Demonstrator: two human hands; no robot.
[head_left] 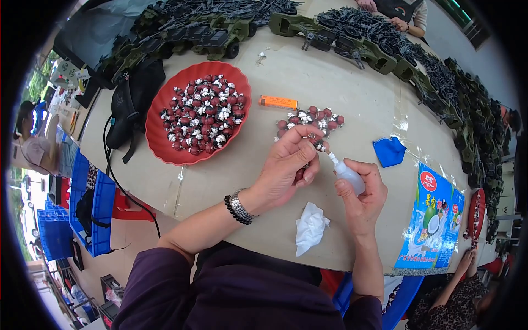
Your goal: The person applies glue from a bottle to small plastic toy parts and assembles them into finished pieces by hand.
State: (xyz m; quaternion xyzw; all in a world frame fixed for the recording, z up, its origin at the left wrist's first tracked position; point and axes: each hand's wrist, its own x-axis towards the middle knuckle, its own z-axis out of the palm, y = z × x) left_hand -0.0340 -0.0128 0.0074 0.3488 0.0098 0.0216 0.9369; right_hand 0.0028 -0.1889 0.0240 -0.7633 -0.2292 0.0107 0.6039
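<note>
My left hand point(281, 169) is closed, pinching a small dark-red, black and white toy piece point(318, 143) between thumb and fingertips. More dark red shows under its curled fingers. My right hand point(364, 201) grips a small white squeeze bottle point(351, 177), its narrow tip tilted up close to the toy piece; I cannot tell whether they touch. Just beyond my left hand lies a loose cluster of similar red, black and white pieces point(340, 119). A red scalloped basin point(155, 135) full of such pieces stands to the left of them.
Near the basin lie an orange tube-shaped item point(279, 103) and a black bag point(122, 113). Crumpled white tissue point(311, 226), a blue cloth point(389, 152) and a blue printed sheet point(426, 234) rest on the table. Green toy vehicles point(220, 41) line its far side. Co-workers sit around.
</note>
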